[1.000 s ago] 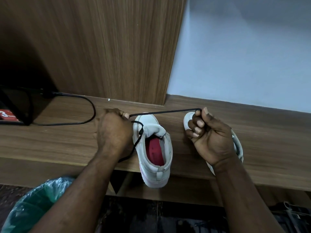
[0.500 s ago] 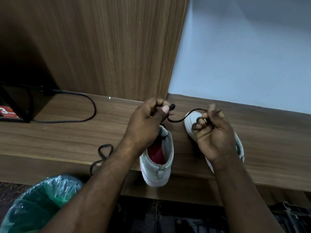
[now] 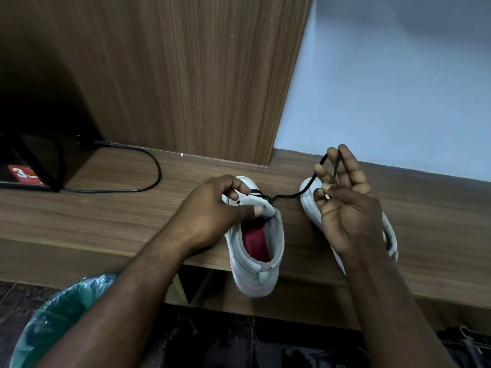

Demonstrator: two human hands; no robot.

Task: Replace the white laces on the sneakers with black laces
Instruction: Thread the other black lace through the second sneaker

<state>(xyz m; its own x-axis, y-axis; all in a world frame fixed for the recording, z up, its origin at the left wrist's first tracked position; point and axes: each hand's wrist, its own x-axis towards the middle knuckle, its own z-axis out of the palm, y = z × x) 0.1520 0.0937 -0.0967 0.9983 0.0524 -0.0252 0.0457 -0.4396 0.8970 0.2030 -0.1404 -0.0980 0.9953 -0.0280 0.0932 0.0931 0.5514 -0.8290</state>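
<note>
Sneakers (image 3: 265,277), two, on the shelf (image 3: 106,208): left hand (image 3: 212,216) grips one, right hand (image 3: 348,216) pinches one black lace (image 3: 292,194).

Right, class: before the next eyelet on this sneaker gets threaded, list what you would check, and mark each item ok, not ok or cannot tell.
1. Right hand pinches black lace: ok.
2. Left hand steadies near sneaker, thumb on tongue: ok.
3. Near sneaker fully on shelf: not ok, heel overhangs the edge.
4. Lace clear of second sneaker: cannot tell, it crosses the toe in view.
5. White lace fully out: cannot tell, hand hides eyelets.
</note>
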